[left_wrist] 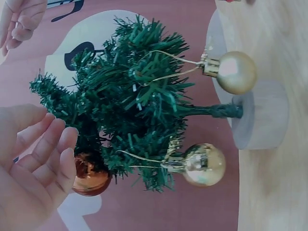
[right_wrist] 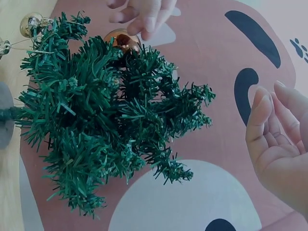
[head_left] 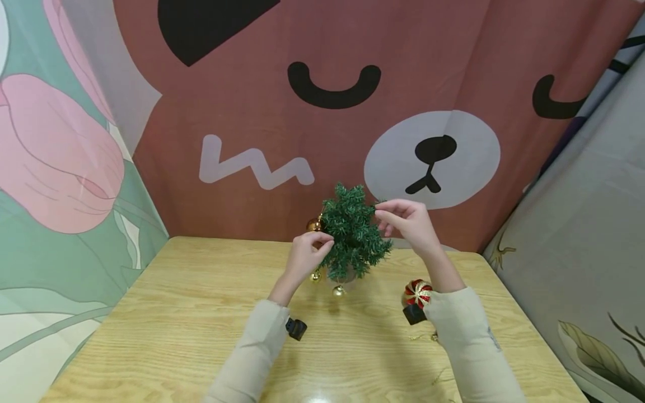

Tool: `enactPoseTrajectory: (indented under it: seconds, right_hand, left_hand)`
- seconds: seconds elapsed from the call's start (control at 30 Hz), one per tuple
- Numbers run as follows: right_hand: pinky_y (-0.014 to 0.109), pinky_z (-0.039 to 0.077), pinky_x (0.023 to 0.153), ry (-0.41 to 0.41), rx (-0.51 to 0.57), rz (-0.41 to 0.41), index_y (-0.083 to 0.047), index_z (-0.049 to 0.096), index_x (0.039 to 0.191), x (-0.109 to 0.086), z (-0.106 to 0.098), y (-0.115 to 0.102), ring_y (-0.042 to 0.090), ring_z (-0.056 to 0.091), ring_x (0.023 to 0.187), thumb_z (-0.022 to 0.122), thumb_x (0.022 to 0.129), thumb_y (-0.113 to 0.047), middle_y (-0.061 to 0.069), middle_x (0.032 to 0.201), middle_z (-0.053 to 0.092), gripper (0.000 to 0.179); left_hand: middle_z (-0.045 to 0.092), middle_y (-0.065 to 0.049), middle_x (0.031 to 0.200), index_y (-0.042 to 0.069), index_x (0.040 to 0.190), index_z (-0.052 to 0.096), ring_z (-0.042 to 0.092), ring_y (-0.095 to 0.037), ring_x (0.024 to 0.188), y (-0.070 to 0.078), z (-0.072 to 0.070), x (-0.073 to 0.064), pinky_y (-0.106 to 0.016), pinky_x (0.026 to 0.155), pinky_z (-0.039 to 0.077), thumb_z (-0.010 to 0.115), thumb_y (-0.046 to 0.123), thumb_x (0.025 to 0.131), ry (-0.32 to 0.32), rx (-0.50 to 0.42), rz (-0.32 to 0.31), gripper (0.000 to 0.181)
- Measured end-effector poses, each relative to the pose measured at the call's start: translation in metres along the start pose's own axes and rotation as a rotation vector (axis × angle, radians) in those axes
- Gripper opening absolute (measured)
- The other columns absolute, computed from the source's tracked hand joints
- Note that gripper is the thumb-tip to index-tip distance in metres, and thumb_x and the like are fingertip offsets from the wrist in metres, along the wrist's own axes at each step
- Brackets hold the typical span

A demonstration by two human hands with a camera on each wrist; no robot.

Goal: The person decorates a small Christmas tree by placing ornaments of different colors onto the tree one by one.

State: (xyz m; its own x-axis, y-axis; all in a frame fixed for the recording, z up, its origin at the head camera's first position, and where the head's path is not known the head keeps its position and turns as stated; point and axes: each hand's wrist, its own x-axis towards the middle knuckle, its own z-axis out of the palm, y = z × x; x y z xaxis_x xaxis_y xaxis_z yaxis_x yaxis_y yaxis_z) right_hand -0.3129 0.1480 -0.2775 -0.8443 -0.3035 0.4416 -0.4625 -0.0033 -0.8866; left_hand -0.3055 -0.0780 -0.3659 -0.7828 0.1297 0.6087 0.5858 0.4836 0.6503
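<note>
A small green artificial Christmas tree (head_left: 353, 229) stands upright on a round pale base (left_wrist: 262, 115). My left hand (head_left: 304, 257) is at the tree's left side, thumb and fingers loosely bent with nothing visible between them. Beside those fingers hangs a shiny copper ball ornament (left_wrist: 91, 179). Lower down, a matte gold ball (left_wrist: 237, 72) and a shiny gold ball (left_wrist: 204, 164) dangle from the branches on gold loops. On the right, my right hand (head_left: 410, 224) is raised near the upper branches. Its fingers are relaxed and hold nothing, apart from the foliage in the right wrist view.
A red ball with gold stripes (head_left: 417, 291) lies on the wooden table (head_left: 176, 324), by the right wrist camera (head_left: 414, 314). Gold string (head_left: 442, 375) lies closer to the front. A bear-print curtain (head_left: 242, 207) hangs right behind the tree.
</note>
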Motion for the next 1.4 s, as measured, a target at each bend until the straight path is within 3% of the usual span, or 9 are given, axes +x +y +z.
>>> enactPoseTrajectory:
  seconds: [0.13, 0.27, 0.47, 0.77, 1.0, 1.4]
  right_hand:
    - [0.026, 0.052, 0.054, 0.025, -0.006, 0.018, -0.009, 0.071, 0.089, -0.007, -0.005, 0.000, 0.012, 0.057, 0.052, 0.062, 0.087, -0.006, 0.004, 0.065, 0.064, 0.009]
    - [0.024, 0.050, 0.053, 0.044, -0.052, -0.032, -0.020, 0.071, 0.086, -0.014, -0.011, 0.003, 0.012, 0.057, 0.053, 0.061, 0.088, -0.004, 0.001, 0.064, 0.064, 0.020]
    - [0.023, 0.050, 0.055, 0.060, -0.002, -0.073, -0.015, 0.071, 0.087, -0.027, -0.020, 0.008, 0.014, 0.057, 0.054, 0.058, 0.087, 0.003, 0.002, 0.065, 0.064, 0.022]
    - [0.021, 0.048, 0.051, 0.039, 0.248, -0.048, -0.008, 0.071, 0.092, -0.054, -0.035, 0.017, 0.011, 0.059, 0.060, 0.049, 0.090, 0.008, 0.003, 0.075, 0.066, 0.027]
    - [0.020, 0.048, 0.052, 0.064, 0.379, -0.089, 0.001, 0.069, 0.096, -0.077, -0.048, 0.031, 0.013, 0.061, 0.064, 0.045, 0.089, 0.014, 0.006, 0.079, 0.068, 0.027]
    - [0.021, 0.048, 0.054, 0.067, 0.453, -0.109, 0.006, 0.067, 0.099, -0.111, -0.061, 0.049, 0.014, 0.063, 0.069, 0.042, 0.090, 0.016, 0.009, 0.086, 0.069, 0.028]
  left_hand:
    - [0.068, -0.006, 0.086, 0.002, 0.093, 0.071, 0.061, -0.016, 0.070, -0.002, 0.004, -0.003, -0.023, 0.059, 0.048, 0.066, 0.012, 0.085, -0.013, 0.037, 0.019, 0.013]
    - [0.067, -0.005, 0.082, 0.004, 0.093, 0.071, 0.060, -0.015, 0.068, -0.003, 0.008, -0.005, -0.023, 0.058, 0.046, 0.069, 0.012, 0.082, -0.010, 0.063, 0.019, 0.014]
    - [0.067, -0.005, 0.081, 0.004, 0.092, 0.072, 0.060, -0.015, 0.069, -0.003, 0.011, -0.007, -0.024, 0.059, 0.048, 0.070, 0.011, 0.081, -0.003, 0.076, 0.005, 0.014]
    - [0.067, -0.005, 0.082, 0.005, 0.091, 0.072, 0.061, -0.015, 0.068, -0.007, 0.015, -0.006, -0.023, 0.060, 0.048, 0.069, 0.012, 0.082, -0.004, 0.085, 0.009, 0.012]
    - [0.067, -0.005, 0.081, 0.004, 0.092, 0.072, 0.060, -0.015, 0.067, -0.007, 0.016, -0.006, -0.023, 0.058, 0.048, 0.068, 0.013, 0.083, -0.001, 0.103, 0.003, 0.013]
    - [0.066, -0.005, 0.076, 0.003, 0.093, 0.071, 0.059, -0.015, 0.062, -0.005, 0.018, -0.005, -0.023, 0.055, 0.046, 0.067, 0.013, 0.084, 0.012, 0.121, 0.011, 0.015]
